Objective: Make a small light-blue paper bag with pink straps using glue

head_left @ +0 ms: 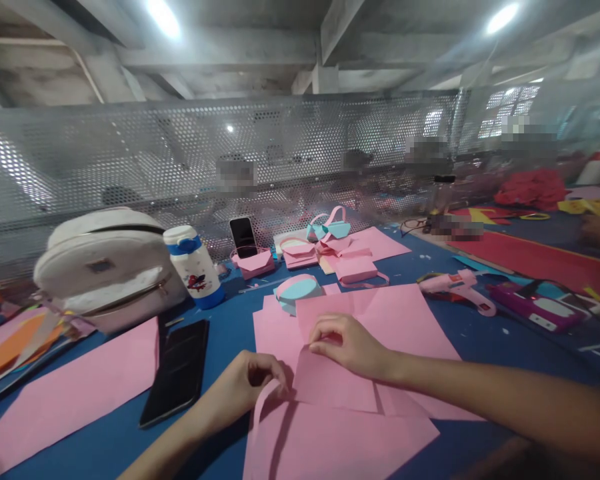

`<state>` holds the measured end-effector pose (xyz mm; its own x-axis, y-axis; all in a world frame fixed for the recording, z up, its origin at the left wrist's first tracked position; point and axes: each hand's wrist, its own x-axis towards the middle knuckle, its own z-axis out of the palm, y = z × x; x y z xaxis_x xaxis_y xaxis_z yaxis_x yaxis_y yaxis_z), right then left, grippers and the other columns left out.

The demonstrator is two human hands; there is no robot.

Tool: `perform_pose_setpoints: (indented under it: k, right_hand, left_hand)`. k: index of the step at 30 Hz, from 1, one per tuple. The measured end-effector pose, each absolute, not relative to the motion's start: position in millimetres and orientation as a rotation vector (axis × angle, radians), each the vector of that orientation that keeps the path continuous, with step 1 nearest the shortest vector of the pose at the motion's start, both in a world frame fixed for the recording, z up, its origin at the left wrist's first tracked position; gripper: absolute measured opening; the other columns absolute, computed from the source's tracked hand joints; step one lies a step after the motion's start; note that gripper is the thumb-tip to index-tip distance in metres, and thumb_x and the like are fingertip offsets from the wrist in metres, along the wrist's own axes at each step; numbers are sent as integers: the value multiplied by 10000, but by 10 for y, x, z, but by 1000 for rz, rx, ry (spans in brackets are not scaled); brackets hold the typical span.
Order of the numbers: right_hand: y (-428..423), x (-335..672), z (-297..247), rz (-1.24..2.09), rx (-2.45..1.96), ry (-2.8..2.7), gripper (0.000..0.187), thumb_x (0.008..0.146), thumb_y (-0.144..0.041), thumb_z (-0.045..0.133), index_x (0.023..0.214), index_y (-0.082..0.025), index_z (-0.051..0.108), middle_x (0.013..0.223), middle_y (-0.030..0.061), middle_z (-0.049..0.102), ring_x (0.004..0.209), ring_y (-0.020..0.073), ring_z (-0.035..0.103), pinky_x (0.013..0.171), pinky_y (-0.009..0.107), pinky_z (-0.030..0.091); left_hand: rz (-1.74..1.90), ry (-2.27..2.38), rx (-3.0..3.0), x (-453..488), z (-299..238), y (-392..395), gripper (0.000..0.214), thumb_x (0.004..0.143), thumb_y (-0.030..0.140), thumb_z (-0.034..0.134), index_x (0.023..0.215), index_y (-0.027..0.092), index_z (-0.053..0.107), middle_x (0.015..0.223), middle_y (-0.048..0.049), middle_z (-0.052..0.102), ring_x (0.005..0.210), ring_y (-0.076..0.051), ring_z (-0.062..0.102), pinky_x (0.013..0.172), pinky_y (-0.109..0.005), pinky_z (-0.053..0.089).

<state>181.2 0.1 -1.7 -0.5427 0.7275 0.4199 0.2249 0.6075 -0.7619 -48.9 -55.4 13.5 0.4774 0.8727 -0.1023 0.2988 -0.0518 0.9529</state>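
My left hand (265, 380) is closed in a pinch on a narrow pink paper strip (261, 408), which curls down toward the near edge. To its right, my right hand (347, 343) has its fingers closed at the left edge of a folded pink paper piece (335, 385). Both hands rest over several overlapping pink paper sheets (410, 440). A blue and pink paper loop (299, 291) lies just beyond my right hand. Farther back stand small pink paper bags, among them one with a flap (300, 255) and one with a strap (355, 269).
Left are a white backpack (107, 273), a bottle (194, 270), a dark phone (177, 373) and a pink sheet (85, 397). Another phone (243, 237) stands upright behind. Right lie a pink glue gun (460, 288), a purple box (535, 307) and red sheets (545, 257). Perforated metal panels (290, 147) border the back.
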Motion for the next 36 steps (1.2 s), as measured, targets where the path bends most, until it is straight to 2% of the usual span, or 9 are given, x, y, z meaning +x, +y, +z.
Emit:
perform_pose_setpoints:
  k: [8,16,25,29,32,36]
  right_hand:
    - [-18,1819,-30,830,-746,-2086,147,817,-111,688,697,-195,668,771,-1,655,773,170,605,724,270,448]
    - [-15,1814,-33,829,-751,-2089,134,820,-124,693,708,-196,672,784,2,661,788,171,606,735,270,444]
    - [10,1831,-41,802,-758,-2102,124,832,-133,686,726,-195,675,796,6,668,785,172,612,728,274,455]
    - [11,1839,-45,675,-697,-2180,102,856,-155,675,765,-201,685,798,10,659,801,176,604,748,287,458]
    - [24,1835,26,448,-613,-2252,88,883,-210,661,809,-199,708,825,36,632,833,189,583,729,298,454]
    - [54,1779,383,146,-498,-2329,184,935,-250,584,791,-196,687,754,28,630,716,172,568,632,296,418]
  left_hand:
    - [604,1058,1701,-520,111,-580,218,801,335,722,771,128,662,754,-23,652,660,-121,544,626,-215,403]
    - [502,1147,1888,-435,151,-670,159,838,216,642,714,119,661,686,-5,623,637,-117,522,581,-196,375]
    - [480,990,1901,-435,222,-708,110,827,154,641,754,123,716,780,-56,693,705,-144,612,640,-202,452]
    - [485,1014,1905,-433,191,-712,109,816,122,622,771,127,721,796,-56,705,729,-153,633,660,-204,467]
    - [508,1030,1911,-448,155,-710,112,795,100,620,778,129,728,789,-54,719,724,-157,647,663,-202,477]
    - [526,997,1946,-473,133,-723,141,844,202,635,787,117,732,752,-57,716,681,-149,635,626,-195,466]
